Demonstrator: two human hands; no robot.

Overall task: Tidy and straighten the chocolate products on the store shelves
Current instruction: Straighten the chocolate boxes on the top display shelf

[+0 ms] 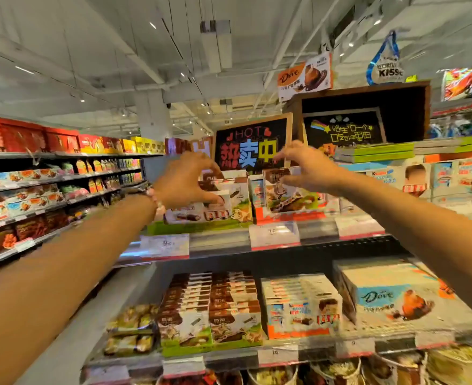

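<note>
Both my arms reach up to the top shelf. My left hand curls around the top of a brown-and-white chocolate box at the front of its row, thumb below, fingers above. My right hand pinches the upper edge of a similar upright chocolate box just to the right. Both boxes stand on the shelf and lean slightly. A bead bracelet sits on my left wrist.
A black "HOT" chalkboard sign stands right behind the boxes, a second chalkboard to its right. The shelf below holds rows of chocolate boxes, white Kinder packs and a Dove carton. A long aisle shelf runs on the left.
</note>
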